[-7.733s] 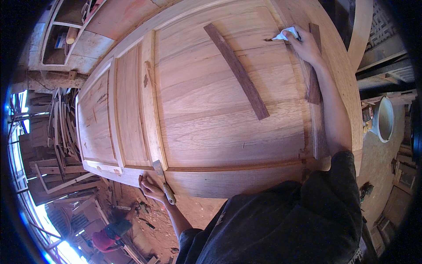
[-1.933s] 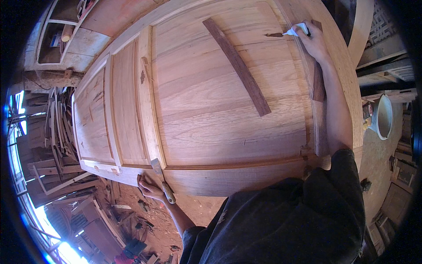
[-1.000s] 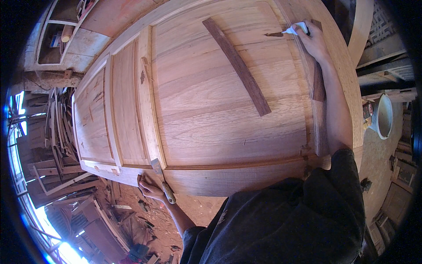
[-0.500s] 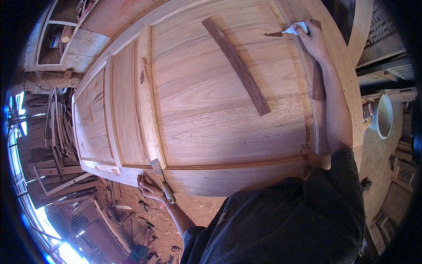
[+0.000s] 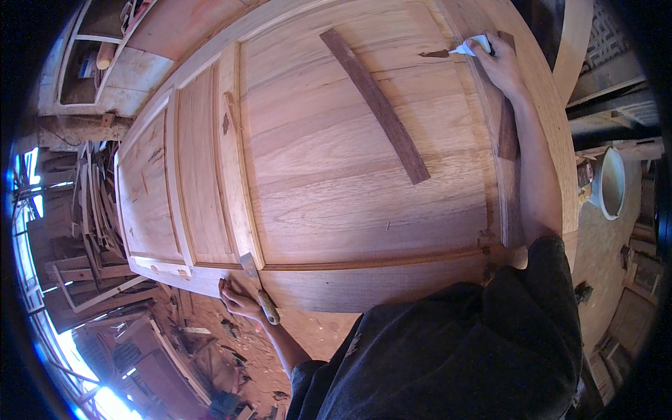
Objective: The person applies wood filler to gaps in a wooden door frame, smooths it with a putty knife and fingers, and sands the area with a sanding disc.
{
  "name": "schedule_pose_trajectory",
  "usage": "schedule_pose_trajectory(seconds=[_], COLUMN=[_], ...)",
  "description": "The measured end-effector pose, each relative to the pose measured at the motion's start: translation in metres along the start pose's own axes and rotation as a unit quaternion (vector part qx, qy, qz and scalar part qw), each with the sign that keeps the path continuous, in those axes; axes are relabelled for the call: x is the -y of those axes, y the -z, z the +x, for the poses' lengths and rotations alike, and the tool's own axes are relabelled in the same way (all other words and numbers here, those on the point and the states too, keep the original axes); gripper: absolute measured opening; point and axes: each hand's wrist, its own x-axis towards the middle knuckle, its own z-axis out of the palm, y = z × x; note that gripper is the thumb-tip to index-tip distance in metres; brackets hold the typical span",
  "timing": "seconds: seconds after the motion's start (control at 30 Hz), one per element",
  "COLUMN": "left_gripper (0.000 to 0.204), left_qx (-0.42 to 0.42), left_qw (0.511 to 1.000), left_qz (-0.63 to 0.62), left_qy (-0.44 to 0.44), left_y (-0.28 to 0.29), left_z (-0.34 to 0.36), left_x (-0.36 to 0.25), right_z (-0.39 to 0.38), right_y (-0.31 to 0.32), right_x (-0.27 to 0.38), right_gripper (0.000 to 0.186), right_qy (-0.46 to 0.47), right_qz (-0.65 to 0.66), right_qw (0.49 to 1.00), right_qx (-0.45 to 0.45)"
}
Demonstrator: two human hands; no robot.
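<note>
The right hand (image 5: 498, 61) grips a white tube (image 5: 470, 47), one dark glue patch (image 5: 435, 53) laid on the wooden door (image 5: 329, 175), the dark strip (image 5: 374, 105) apparently unglued, while the left hand (image 5: 238, 301) clasps a scraper (image 5: 257, 287).

Daylight, warm and even across the wooden door panel (image 5: 329, 161); grain reads sharp at centre. Blown-out blue-white glare at lower left, where an opening (image 5: 105, 399) lets light in. Soft shadows only. Heavy fisheye bending, straight edges curve; black vignette rings the frame. Rim detail smeared, dim.
</note>
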Motion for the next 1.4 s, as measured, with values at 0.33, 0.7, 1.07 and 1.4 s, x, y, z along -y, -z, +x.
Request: schedule_pose_trajectory(seconds=[0.33,0.7,1.07,1.4], left_gripper=[0.051,0.049,0.05,0.05], left_qx=[0.008,0.011,0.004,-0.003], left_qw=[1.0,1.0,1.0,1.0], left_qz=[0.006,-0.022,0.022,0.016], left_qy=[-0.015,-0.005,-0.011,-0.009], left_y=[0.005,0.007,0.007,0.002], left_z=[0.003,0.003,0.003,0.0], left_x=[0.009,0.011,0.008,0.003], right_z=[0.003,0.002,0.002,0.003], right_y=[-0.001,0.002,0.002,-0.002], right_x=[-0.007,-0.003,-0.005,-0.008], right_gripper=[0.04,0.042,0.041,0.042], right_qy=[0.025,0.019,0.014,0.014], right_qz=[0.005,0.01,0.017,0.04], right_qw=[1.0,1.0,1.0,0.999], right_qx=[-0.004,0.007,0.009,-0.011])
